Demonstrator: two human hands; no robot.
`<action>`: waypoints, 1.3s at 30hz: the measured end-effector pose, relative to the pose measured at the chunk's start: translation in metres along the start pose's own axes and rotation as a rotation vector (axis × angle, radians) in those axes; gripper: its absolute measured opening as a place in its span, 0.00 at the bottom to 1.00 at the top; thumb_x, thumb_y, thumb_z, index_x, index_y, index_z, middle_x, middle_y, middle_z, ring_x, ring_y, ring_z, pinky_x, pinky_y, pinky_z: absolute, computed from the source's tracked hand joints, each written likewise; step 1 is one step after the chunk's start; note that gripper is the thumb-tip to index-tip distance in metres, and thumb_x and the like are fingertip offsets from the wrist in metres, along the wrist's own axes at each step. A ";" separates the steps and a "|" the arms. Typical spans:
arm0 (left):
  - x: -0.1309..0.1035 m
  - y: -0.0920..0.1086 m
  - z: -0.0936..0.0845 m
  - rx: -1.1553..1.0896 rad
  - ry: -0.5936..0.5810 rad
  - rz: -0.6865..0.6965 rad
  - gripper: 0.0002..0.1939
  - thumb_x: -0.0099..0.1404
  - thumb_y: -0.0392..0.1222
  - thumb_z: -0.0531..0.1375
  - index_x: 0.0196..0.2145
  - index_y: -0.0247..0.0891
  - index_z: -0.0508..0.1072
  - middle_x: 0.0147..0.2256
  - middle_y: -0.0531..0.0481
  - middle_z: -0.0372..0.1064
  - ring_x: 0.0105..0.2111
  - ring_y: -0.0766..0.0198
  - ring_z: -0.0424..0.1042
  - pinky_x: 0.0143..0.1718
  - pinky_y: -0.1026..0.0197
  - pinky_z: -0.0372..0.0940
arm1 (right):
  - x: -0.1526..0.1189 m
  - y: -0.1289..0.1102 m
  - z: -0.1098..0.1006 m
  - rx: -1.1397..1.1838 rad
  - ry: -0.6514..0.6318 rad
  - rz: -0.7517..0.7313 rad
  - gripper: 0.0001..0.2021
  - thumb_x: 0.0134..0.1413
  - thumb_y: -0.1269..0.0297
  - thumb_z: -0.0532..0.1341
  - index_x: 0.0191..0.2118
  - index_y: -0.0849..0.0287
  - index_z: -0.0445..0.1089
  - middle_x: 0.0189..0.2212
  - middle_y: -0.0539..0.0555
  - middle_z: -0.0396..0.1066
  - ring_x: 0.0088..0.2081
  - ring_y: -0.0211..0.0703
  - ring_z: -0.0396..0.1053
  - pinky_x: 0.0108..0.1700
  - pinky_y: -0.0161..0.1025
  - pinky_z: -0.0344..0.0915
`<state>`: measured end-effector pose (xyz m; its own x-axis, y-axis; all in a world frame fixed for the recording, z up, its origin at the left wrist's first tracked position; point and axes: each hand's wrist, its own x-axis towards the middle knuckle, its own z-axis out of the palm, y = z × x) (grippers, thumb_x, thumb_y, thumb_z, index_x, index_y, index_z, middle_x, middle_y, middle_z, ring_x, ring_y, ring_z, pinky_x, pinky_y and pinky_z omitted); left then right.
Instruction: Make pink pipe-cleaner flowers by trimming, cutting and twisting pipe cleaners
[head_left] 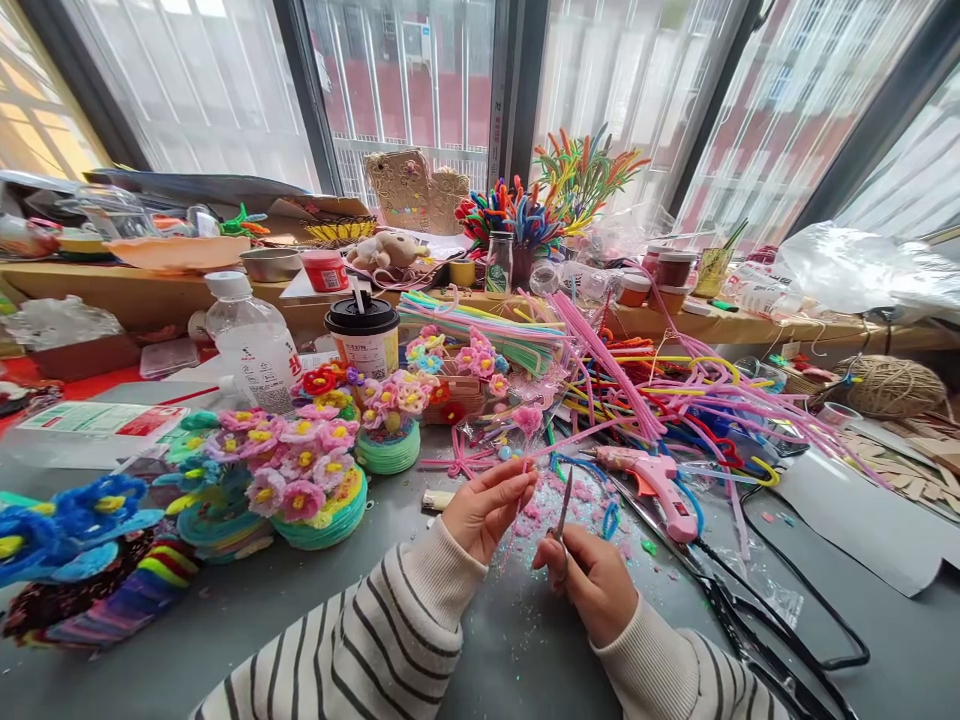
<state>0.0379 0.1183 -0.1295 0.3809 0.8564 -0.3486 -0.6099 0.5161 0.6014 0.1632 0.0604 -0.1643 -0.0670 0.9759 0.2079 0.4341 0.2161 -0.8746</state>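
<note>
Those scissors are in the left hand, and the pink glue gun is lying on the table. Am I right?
Not quite: the scissors are in the right hand, not the left hand. The head view shows it. The pink glue gun is lying on the table, just as you said.

Handles of the scissors (563, 506) largely concealed within the right hand (592, 575); pink piece (530, 466) at the fingertips of the left hand (486, 512) partly covered, its shape indistinct. Both striped sleeves (397, 620) are cut off by the lower edge, the blue flowers (105, 503) by the left. Fine print on the bottle (255, 345) and lidded cup (365, 350) is illegible; buildings beyond the windows (405, 55) appear blurred.
</note>
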 end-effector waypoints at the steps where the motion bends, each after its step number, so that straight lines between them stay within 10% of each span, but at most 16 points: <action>1: 0.000 0.000 -0.001 0.015 0.000 -0.002 0.09 0.44 0.24 0.60 0.26 0.29 0.70 0.26 0.48 0.69 0.26 0.70 0.69 0.27 0.73 0.65 | 0.000 0.000 0.000 -0.006 -0.014 -0.004 0.20 0.48 0.51 0.47 0.19 0.61 0.64 0.12 0.48 0.56 0.16 0.33 0.56 0.18 0.29 0.54; 11: -0.005 -0.003 0.000 0.333 -0.138 0.292 0.18 0.40 0.32 0.63 0.32 0.35 0.65 0.18 0.55 0.65 0.20 0.68 0.67 0.22 0.66 0.61 | -0.002 -0.006 0.002 -0.056 -0.071 -0.074 0.26 0.45 0.44 0.41 0.18 0.62 0.61 0.15 0.50 0.58 0.19 0.35 0.55 0.21 0.32 0.52; 24: -0.007 -0.004 0.002 0.429 -0.282 0.333 0.21 0.42 0.31 0.62 0.35 0.36 0.59 0.19 0.56 0.62 0.18 0.69 0.66 0.20 0.67 0.60 | -0.003 -0.009 0.001 -0.100 -0.111 -0.117 0.27 0.41 0.40 0.42 0.19 0.61 0.59 0.15 0.48 0.55 0.18 0.34 0.52 0.19 0.31 0.48; 39: -0.010 -0.004 0.004 0.412 -0.233 0.375 0.41 0.40 0.31 0.63 0.50 0.45 0.47 0.39 0.45 0.64 0.14 0.73 0.64 0.13 0.69 0.58 | -0.004 -0.010 0.001 -0.102 -0.140 -0.134 0.26 0.42 0.41 0.42 0.17 0.61 0.57 0.14 0.47 0.53 0.18 0.33 0.50 0.20 0.31 0.46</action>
<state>0.0400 0.1076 -0.1258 0.3629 0.9284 0.0796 -0.4302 0.0912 0.8981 0.1583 0.0539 -0.1565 -0.2514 0.9351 0.2498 0.5007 0.3465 -0.7932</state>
